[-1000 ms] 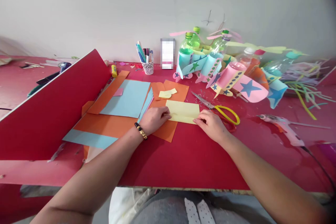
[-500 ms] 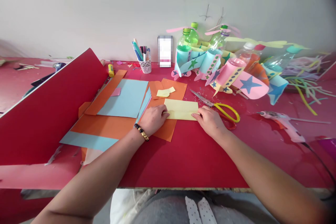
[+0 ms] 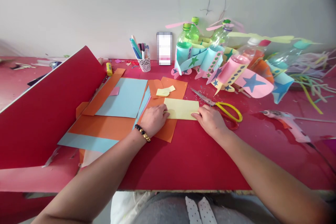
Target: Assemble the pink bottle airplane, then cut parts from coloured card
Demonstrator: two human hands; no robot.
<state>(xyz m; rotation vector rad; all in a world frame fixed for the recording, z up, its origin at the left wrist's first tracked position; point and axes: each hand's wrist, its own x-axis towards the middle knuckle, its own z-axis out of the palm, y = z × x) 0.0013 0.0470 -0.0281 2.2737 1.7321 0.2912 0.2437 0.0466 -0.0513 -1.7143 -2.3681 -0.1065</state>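
A pale yellow sheet of paper [image 3: 182, 109] lies lengthwise between my hands, its left part over an orange sheet [image 3: 168, 131]. My left hand [image 3: 154, 119], with a beaded bracelet at the wrist, pinches its left end. At the right end, my right hand [image 3: 210, 119] grips the other corner between thumb and fingers. Small yellow paper cut-outs [image 3: 164, 92] rest on orange paper just behind. Scissors [image 3: 227, 110] with yellow and red handles lie beyond my right hand, blades pointing to the back left.
Blue paper [image 3: 123, 98] and more orange sheets spread to the left, beside a raised red board [image 3: 52, 108]. A pen cup [image 3: 145, 64], a glue stick [image 3: 109, 69] and a phone [image 3: 164, 49] stand behind. Bottle airplanes [image 3: 233, 70] crowd the back right; a glue gun [image 3: 287, 124] lies right.
The yellow paper now looks flatter, its crosswise crease less visible. Both hands keep their hold at its ends. The camera view has shifted slightly.
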